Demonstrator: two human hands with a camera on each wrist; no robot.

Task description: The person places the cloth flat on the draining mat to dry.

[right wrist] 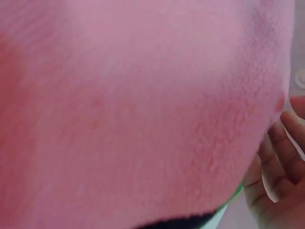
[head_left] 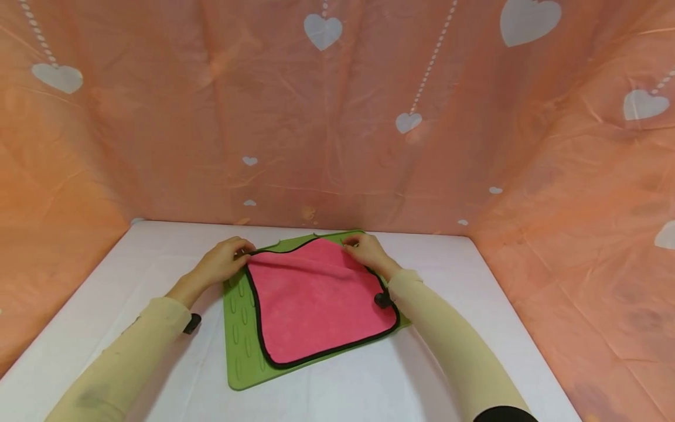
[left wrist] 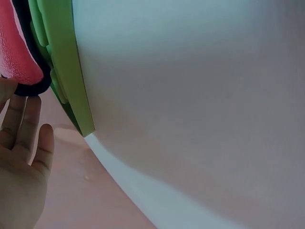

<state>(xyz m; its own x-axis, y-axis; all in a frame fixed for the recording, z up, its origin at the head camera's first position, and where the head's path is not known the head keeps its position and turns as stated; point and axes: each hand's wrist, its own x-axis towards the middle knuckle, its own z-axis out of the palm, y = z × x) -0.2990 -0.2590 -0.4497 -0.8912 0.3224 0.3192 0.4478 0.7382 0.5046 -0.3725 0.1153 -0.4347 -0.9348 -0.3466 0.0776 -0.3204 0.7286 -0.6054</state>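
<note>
A pink cloth point(head_left: 321, 305) with black edging lies over a green mat point(head_left: 239, 366) on the white table, a raised fold running across its far part. At its far left corner, my left hand point(head_left: 227, 259) pinches the cloth; in the left wrist view the thumb lies over the black-edged corner and fingers sit beneath. My right hand point(head_left: 367, 251) grips the cloth's far right part between thumb and fingers. The right wrist view is mostly filled by the fuzzy cloth point(right wrist: 143, 124), with the right hand's fingers point(right wrist: 274, 167) at its edge. Long raised bumps show on the mat's uncovered left strip.
The white table point(head_left: 179, 375) extends around the mat. Orange sheeting point(head_left: 337, 129) with white hearts stands behind it and on both sides. A small black device point(head_left: 192, 323) sits at the left cuff, another point(head_left: 383, 300) at the right.
</note>
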